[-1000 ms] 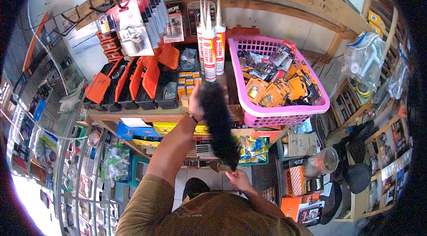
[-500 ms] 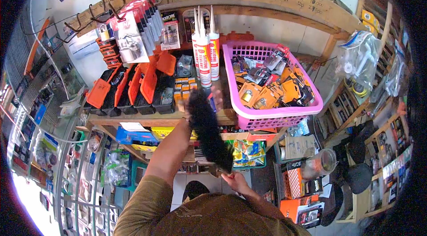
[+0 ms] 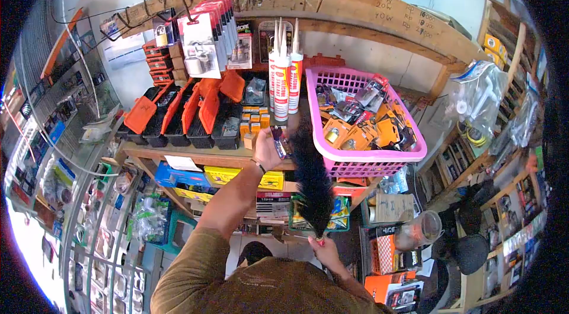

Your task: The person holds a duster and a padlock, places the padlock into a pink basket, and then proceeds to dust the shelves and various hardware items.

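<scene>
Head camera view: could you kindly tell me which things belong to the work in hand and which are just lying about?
In hand:
right hand grips black feather duster
left hand holds a small packet

Lying about:
pink basket of padlocks
sealant tubes
orange-lidded cases
clear jar

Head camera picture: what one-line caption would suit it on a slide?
Right hand holds a black feather duster against a shop shelf while the left hand lifts a small packet beside a pink basket.

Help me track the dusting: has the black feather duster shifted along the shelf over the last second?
Yes. The black feather duster has swung right, from below the sealant tubes to against the pink basket.
</scene>
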The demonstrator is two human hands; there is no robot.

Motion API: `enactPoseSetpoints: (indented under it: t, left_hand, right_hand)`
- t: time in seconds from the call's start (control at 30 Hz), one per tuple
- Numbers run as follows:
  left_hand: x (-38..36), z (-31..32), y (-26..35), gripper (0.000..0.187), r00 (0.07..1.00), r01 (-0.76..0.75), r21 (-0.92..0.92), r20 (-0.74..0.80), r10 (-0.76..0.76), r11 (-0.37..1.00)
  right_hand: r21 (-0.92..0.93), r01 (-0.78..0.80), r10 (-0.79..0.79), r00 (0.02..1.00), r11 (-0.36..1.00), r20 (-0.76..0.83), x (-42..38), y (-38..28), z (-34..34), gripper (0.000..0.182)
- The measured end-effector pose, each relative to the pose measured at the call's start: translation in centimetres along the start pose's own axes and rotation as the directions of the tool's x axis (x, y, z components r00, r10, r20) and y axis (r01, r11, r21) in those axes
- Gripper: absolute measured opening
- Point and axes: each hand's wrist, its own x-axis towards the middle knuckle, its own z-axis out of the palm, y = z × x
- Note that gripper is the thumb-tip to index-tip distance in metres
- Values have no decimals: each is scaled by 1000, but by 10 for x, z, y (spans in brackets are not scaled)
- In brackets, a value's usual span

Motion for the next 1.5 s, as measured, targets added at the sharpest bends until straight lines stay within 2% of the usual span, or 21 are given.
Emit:
enactPoseSetpoints:
  t: [0.1, 0.17, 0.23, 0.3, 0.5, 0.57, 0.63, 0.7, 0.73, 0.83, 0.9, 0.97, 1.03, 1.1, 1.17, 1.23, 1.3, 1.33, 1.37, 1.43, 1.5]
  left_hand:
    - [-4, 21, -4, 40, 1000, 9, 18, -10, -9, 1000]
    - [4, 15, -11, 35, 989, -138, 162, -38, 146, 977]
    - [6, 17, -14, 31, 988, -147, 19, -47, 148, 989]
    - [2, 18, -12, 32, 977, -187, 280, -51, 209, 942]
    - [6, 12, -2, 22, 990, 25, 205, -139, 4, 978]
    - [11, 3, 2, 29, 997, 81, 78, 1, -82, 994]
    - [6, 14, 0, 38, 998, 62, 87, -36, -59, 994]
    - [-6, 38, 3, 49, 991, 108, -23, 85, -105, 994]
    - [-1, 30, 4, 63, 939, 157, -40, 316, -137, 987]
    - [2, 33, 3, 65, 988, 19, -29, 154, -15, 999]
    - [9, 19, 5, 68, 986, 66, -55, 157, -57, 996]
    - [23, -13, 2, 71, 900, 66, 21, 430, -69, 998]
    - [10, 6, 6, 69, 902, 110, -57, 426, -76, 992]
    - [3, 27, 7, 70, 980, 80, -20, 183, -75, 997]
    - [10, 17, 4, 76, 988, 35, 3, 154, -35, 999]
    - [15, 2, 8, 79, 856, 138, -9, 504, -115, 990]
    - [16, -9, 7, 80, 888, 225, -126, 435, -150, 966]
    - [12, 5, 6, 80, 959, 124, -67, 266, -102, 990]
    - [8, 20, 5, 81, 995, 34, 8, 93, -35, 999]
    - [5, 25, 6, 80, 997, 23, 19, 69, -24, 1000]
    - [6, 11, 13, 78, 836, 172, 0, 528, -146, 985]
  right_hand:
    - [-33, 19, -22, 994, 999, -109, 1, 28, 8, 48]
    - [6, -3, 3, 996, 1000, -86, 3, 43, 14, 48]
    - [27, 18, -16, 997, 999, -77, -2, 25, 10, 45]
    - [45, 38, -35, 997, 998, -62, -4, 20, 11, 43]
    - [105, 58, -55, 998, 993, -39, -7, 4, 9, 44]
    - [-48, 73, -73, 997, 996, -12, -2, 13, 10, 44]
    - [-50, 87, -87, 996, 995, -4, 3, 16, 11, 43]
    - [-50, 98, -98, 995, 994, 11, 7, 10, 12, 42]
    - [8, 88, -88, 996, 996, 31, 12, 4, 10, 41]
    - [16, 72, -73, 995, 997, 68, 20, 5, 20, 41]
    - [-86, 75, -67, 993, 994, 96, 28, 7, 31, 45]
    - [-130, 141, -119, 979, 981, 166, 24, -3, 32, 47]
    - [117, -12, -2, 993, 993, 115, 14, -35, 23, 48]
    - [69, -25, 17, 994, 997, 110, 22, -21, 27, 48]
    - [23, -40, 38, 994, 999, 105, 23, -7, 30, 48]
    - [-106, 127, -98, 965, 986, 241, 19, -5, 29, 50]
    - [21, 50, -54, 976, 999, 209, 19, -7, 27, 50]
    - [145, -20, -7, 984, 989, 179, 20, -8, 27, 50]
    - [146, -24, -3, 984, 989, 180, 19, -5, 30, 50]
    - [-53, 123, -118, 989, 991, 91, 16, -13, 32, 47]
    - [-57, 22, -7, 970, 998, 244, 10, -20, 26, 44]
